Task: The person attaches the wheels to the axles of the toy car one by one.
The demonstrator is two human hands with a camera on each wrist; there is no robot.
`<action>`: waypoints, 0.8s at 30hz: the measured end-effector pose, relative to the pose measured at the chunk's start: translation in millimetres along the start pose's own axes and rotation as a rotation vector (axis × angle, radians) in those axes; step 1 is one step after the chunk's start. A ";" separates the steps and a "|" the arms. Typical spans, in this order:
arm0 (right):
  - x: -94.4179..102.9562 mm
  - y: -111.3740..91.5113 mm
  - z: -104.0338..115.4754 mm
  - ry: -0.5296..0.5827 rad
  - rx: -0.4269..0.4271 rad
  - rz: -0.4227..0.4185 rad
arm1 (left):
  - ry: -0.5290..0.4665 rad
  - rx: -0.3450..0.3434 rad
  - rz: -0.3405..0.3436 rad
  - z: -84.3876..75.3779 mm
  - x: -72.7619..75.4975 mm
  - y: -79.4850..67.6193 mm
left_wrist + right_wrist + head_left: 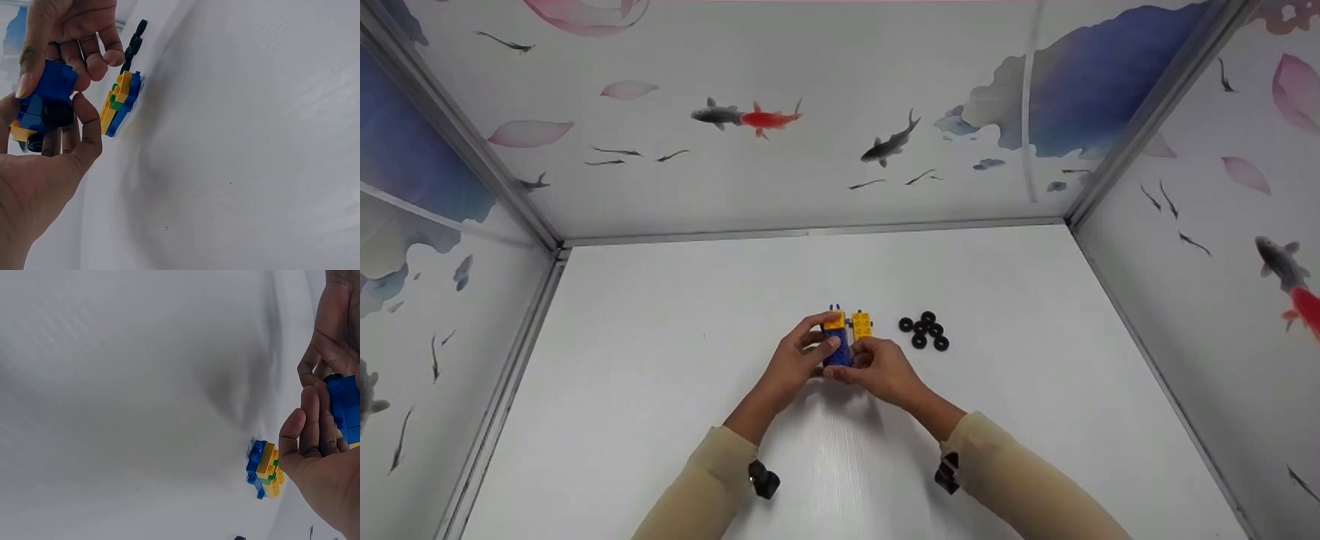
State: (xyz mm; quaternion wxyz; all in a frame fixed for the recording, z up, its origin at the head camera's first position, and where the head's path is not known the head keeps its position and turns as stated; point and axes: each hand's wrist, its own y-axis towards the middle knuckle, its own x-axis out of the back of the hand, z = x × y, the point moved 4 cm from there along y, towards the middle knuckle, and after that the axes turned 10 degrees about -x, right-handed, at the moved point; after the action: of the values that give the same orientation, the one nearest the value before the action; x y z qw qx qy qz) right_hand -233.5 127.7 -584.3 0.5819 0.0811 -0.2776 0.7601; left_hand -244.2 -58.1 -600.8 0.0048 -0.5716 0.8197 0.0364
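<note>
Both hands hold a toy vehicle of blue and yellow building blocks (837, 351) over the middle of the table. My left hand (797, 356) grips its left side, fingers at the yellow end and thumb on the blue top. On the other side, my right hand (891, 369) pinches the near blue end between thumb and fingers. In the left wrist view, black wheels (58, 114) show on the held vehicle. Just beyond the right hand stands a second block build (862, 322), yellow on top with green and blue parts (257, 458).
Several loose black wheels (920, 330) lie in a cluster to the right of the second build. The white table (660, 420) is closed in by printed panels at the back (810, 187) and on both sides.
</note>
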 end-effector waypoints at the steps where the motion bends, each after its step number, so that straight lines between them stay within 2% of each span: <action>1: 1.2 0.0 0.2 -0.017 0.013 0.005 | -0.002 -0.005 -0.003 -0.7 0.2 -0.3; 7: 10.2 -1.2 -4.0 -0.085 0.088 0.046 | -0.048 0.005 -0.007 0.4 2.9 -0.5; 10: 15.9 -2.2 -8.0 -0.099 0.089 0.046 | -0.059 0.033 -0.013 2.9 4.5 -1.1; 17: 35.2 -0.4 -17.8 -0.111 0.056 -0.003 | -0.050 0.065 -0.006 5.2 6.0 -1.5; 24: 54.2 1.5 -28.3 -0.150 0.014 -0.095 | -0.072 0.080 -0.026 6.2 8.3 -2.0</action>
State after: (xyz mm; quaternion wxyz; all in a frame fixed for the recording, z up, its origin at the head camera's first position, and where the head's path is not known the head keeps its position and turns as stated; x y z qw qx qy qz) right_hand -246.0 187.5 -584.1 0.5943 0.1552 -0.3109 0.7253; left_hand -245.4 -66.1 -607.5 0.0576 -0.5797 0.8125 0.0243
